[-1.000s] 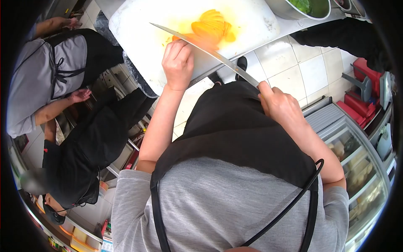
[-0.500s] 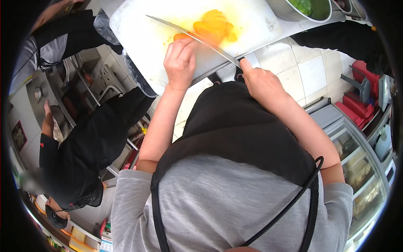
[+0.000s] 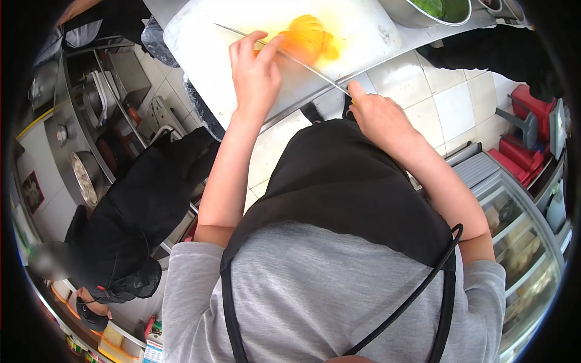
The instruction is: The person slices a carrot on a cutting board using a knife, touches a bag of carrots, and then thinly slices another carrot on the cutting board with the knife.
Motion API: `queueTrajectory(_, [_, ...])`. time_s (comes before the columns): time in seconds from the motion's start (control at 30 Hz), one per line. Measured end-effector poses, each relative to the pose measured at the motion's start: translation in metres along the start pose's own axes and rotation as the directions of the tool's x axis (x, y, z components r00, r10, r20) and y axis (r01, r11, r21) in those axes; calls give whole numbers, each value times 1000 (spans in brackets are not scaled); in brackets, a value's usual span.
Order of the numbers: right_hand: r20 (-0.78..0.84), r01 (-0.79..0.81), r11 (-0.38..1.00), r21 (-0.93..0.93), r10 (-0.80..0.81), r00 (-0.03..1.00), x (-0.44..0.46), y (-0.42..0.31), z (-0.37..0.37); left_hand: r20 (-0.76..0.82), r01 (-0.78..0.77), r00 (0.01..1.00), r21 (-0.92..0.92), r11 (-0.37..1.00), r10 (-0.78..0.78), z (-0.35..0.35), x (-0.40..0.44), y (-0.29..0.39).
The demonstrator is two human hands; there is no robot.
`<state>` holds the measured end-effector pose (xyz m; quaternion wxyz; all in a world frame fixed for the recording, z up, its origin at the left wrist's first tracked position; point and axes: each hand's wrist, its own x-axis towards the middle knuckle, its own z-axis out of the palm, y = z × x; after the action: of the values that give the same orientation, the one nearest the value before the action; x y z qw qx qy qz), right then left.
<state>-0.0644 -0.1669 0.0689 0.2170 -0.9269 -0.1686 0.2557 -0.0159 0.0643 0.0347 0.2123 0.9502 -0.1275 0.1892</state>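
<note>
At one board (image 3: 206,60), one left hand (image 3: 255,74), one knife (image 3: 309,69) (in right hand (image 3: 380,115))

My feed shows one knife (image 3: 315,71) and one cutting board (image 3: 203,54) at twelve, the wearer's two hands (image 3: 256,78), and one glass-topped case (image 3: 514,245) at four o'clock.

Long, slim knife (image 3: 308,69): handle in my right hand (image 3: 380,118) | blade slants from the white cutting board's (image 3: 200,66) near edge over its left half | orange-coloured slices (image 3: 307,33): thin, overlapping, heaped near board's middle
</note>
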Motion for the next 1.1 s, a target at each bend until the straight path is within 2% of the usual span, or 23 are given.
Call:
queueTrajectory(0.03, [29,-29,999,26,29,999,-1,-1,-2,-60,66,995,-124,990,-74,-2,-5,-1])
queueTrajectory(0.13, [-1,12,1000,12,-12,1000,-4,-1,-6,-102,9,994,-211,977,-31,0,-20,-4])
queueTrajectory(0.37, [-35,46,999,-19,-46,998,-22,-3,-14,-161,-58,987,-180,982,29,14,-28,-11])
queueTrajectory(0.47, [-18,-7,998,-60,6,1000,-39,-11,-20,-162,-71,986,-154,986,45,12,-27,-12])
queueTrajectory(0.63, [-23,9,981,-196,-13,1000,-56,-9,-19,-156,-58,987,-142,988,36,15,-31,-12])
queueTrajectory(0.97, [-5,15,976,-219,-16,1000,-51,-9,-15,-161,-58,986,-163,985,32,17,-31,-16])
queueTrajectory(1.1, [53,-10,991,-132,17,998,-29,-9,-9,-177,-58,984,-167,984,28,18,-29,-16])
